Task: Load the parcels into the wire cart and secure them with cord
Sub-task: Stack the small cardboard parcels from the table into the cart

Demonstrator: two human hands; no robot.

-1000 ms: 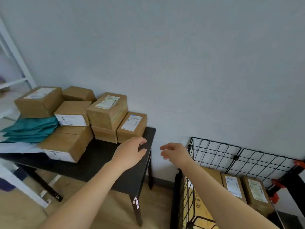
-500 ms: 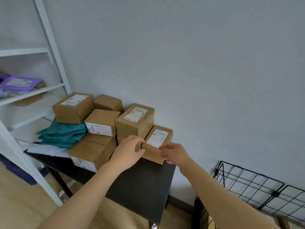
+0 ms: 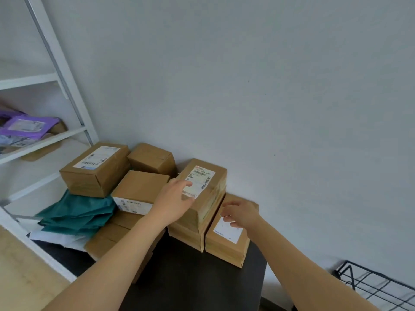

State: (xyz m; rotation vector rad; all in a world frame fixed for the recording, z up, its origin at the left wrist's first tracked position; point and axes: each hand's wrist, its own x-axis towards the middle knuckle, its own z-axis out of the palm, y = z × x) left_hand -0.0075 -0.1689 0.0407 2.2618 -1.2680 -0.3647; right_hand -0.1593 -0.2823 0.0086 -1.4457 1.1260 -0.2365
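Several brown cardboard parcels are piled on a black table (image 3: 193,279) against the wall. My left hand (image 3: 174,199) lies with fingers apart on the near left edge of the labelled top parcel (image 3: 207,182) of the middle stack. My right hand (image 3: 241,213) hovers, fingers loosely curled, over the low labelled parcel (image 3: 226,240) at the right end; I cannot tell whether it touches. Only a corner of the black wire cart (image 3: 372,286) shows at the lower right.
More parcels (image 3: 96,168) rest on green mailer bags (image 3: 78,213) at the left. A white shelf frame (image 3: 60,63) stands further left, with purple mailers (image 3: 24,125) on it. The grey wall runs right behind the stacks. Wooden floor shows at the lower left.
The view has swung left and closer to the table, so the cart has almost left the frame. My left hand rose onto the top middle parcel; my right hand moved over the right-hand parcel.
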